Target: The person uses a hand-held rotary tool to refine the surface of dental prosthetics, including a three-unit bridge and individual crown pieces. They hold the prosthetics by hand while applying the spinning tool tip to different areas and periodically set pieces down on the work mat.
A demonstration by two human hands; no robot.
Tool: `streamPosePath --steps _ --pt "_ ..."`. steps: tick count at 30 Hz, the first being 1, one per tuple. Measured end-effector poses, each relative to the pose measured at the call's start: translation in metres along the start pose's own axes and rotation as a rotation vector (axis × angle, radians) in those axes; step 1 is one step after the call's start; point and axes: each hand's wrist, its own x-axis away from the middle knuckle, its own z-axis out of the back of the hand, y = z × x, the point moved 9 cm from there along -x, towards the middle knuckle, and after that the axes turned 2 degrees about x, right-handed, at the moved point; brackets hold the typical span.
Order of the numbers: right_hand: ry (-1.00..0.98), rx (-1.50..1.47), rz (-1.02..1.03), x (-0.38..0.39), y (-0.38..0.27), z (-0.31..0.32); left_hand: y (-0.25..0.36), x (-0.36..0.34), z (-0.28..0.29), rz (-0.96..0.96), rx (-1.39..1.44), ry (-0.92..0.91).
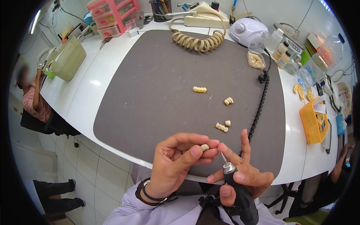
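Note:
Near the front edge of the grey mat, my left hand pinches a small tooth-coloured dental crown piece between thumb and fingertips. My right hand holds a black dental handpiece with a silver nose, its thin bur pointing up toward the crown piece but apart from it. Some right fingers stretch out, and one tip is close to the left fingertips. Beyond the hands lie a tooth bridge, a single crown, a short bridge and a longer yellowish bridge.
A black coiled cord runs along the mat's right side. At the back are a beige coiled hose, a white rounded machine and an open box of teeth. A yellow basket stands right; another person sits far left.

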Motion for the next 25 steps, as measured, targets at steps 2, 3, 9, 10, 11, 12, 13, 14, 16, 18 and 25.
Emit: streamPosePath --steps 2,3,9,10,11,12,13,14,16,18,25 --pt "-0.001 0.002 0.003 0.0 0.0 0.0 0.0 0.0 0.0 0.011 -0.003 0.007" --pt "-0.002 0.004 0.003 0.0 0.0 -0.001 0.0 0.0 0.001 0.016 -0.007 0.012" --pt "-0.018 0.041 -0.002 -0.003 -0.002 -0.002 -0.002 0.0 0.001 0.045 -0.039 0.004" --pt "-0.023 0.05 -0.008 -0.003 -0.002 -0.003 -0.002 0.001 0.001 0.051 -0.04 0.005" --pt "-0.029 0.06 -0.014 -0.003 -0.002 -0.003 -0.002 0.001 0.0 0.053 -0.041 -0.002" --pt "-0.034 0.072 -0.02 -0.003 -0.002 -0.003 -0.002 0.001 -0.001 0.056 -0.04 -0.009" --pt "-0.04 0.083 -0.026 -0.003 -0.002 -0.003 -0.003 0.0 -0.001 0.059 -0.039 -0.017" --pt "-0.043 0.084 -0.018 -0.003 -0.002 -0.003 -0.003 0.0 -0.002 0.052 -0.022 -0.024" --pt "-0.05 0.084 -0.001 -0.003 -0.003 -0.004 -0.002 0.001 -0.002 0.035 0.013 -0.037" --pt "-0.084 0.111 0.022 0.0 -0.007 -0.003 -0.002 0.0 0.0 -0.015 0.026 -0.069" --pt "-0.252 0.236 0.121 0.005 -0.015 -0.017 0.003 -0.001 -0.001 -0.118 -0.034 -0.036"
